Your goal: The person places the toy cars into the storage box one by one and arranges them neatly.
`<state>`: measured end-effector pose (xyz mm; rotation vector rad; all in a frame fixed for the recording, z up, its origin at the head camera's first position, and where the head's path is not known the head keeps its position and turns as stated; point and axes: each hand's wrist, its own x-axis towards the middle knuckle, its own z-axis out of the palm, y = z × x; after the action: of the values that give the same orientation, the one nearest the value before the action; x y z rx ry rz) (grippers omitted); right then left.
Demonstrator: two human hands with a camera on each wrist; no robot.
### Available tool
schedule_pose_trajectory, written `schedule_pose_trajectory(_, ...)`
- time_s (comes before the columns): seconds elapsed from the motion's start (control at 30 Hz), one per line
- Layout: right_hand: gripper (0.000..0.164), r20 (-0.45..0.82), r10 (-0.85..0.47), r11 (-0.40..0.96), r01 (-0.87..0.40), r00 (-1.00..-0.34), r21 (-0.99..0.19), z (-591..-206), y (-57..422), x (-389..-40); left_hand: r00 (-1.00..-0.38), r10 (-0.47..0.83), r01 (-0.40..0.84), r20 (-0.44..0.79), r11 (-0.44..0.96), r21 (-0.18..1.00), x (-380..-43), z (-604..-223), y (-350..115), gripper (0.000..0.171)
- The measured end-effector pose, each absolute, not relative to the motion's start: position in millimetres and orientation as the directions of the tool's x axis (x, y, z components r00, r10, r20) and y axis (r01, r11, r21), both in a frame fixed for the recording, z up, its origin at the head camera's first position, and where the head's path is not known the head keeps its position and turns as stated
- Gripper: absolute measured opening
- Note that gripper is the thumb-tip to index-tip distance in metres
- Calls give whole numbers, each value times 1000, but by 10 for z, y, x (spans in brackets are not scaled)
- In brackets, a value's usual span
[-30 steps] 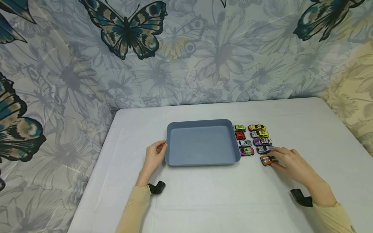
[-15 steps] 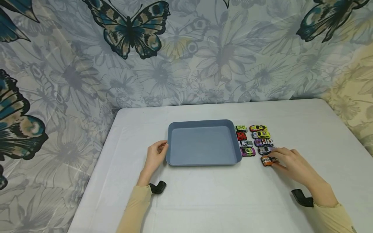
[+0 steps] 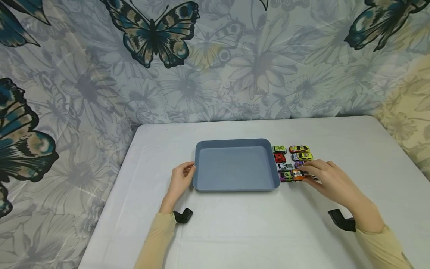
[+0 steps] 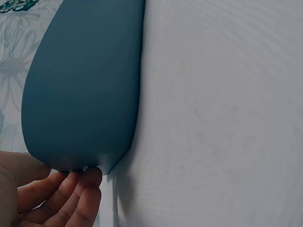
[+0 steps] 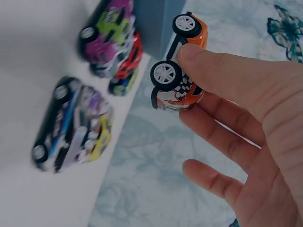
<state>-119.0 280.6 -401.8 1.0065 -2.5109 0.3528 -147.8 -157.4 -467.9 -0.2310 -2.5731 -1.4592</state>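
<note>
Soft light filled my head view; a faint shadow crossed the white cloth-covered bench [image 3: 235,228] below my right hand [image 3: 330,183]. My wrist views were dimmer; the right blurred multicoloured toy cars [image 5: 71,127] but kept an orange-and-white toy car [image 5: 168,73] sharper.

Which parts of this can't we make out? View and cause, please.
Head: small purple toy car, mostly covered by the right hand.
Head: silver toy car with a blue side stripe, mostly hidden behind the right hand and orange-and-white toy car.
Right wrist: part of the orange-and-white toy car's side, under the thumb.
Right wrist: fine markings on the magenta-and-green toy car, blurred.
Left wrist: far end of the blue-grey rectangular tray, cut off by the top edge.
</note>
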Motion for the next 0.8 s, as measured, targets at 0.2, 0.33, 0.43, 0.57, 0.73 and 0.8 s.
schedule_pose_trajectory(0.2,65,472,-629,673,-737,-618,-69,-3911,2597,-1313,-972,48,221,229,509,832,-1486,-4687,-1588,24)
schedule_pose_trajectory(0.33,41,465,-640,667,-743,-612,-59,-3862,2435,-1399,-972,51,222,229,512,829,-1488,-4693,-1593,24)
schedule_pose_trajectory(0.43,31,458,-651,659,-750,-606,-56,-3835,2306,-1466,-973,49,219,226,511,831,-1488,-4693,-1591,24)
schedule_pose_trajectory(0.57,35,450,-672,639,-767,-588,-46,-3803,2135,-1542,-975,47,210,217,510,834,-1496,-4704,-1587,23)
schedule_pose_trajectory(0.73,33,443,-689,619,-784,-574,-53,-3814,1925,-1650,-975,53,213,216,504,837,-1497,-4708,-1583,23)
schedule_pose_trajectory(0.8,33,432,-692,615,-786,-579,-69,-3839,1843,-1710,-974,56,218,220,503,837,-1496,-4706,-1584,23)
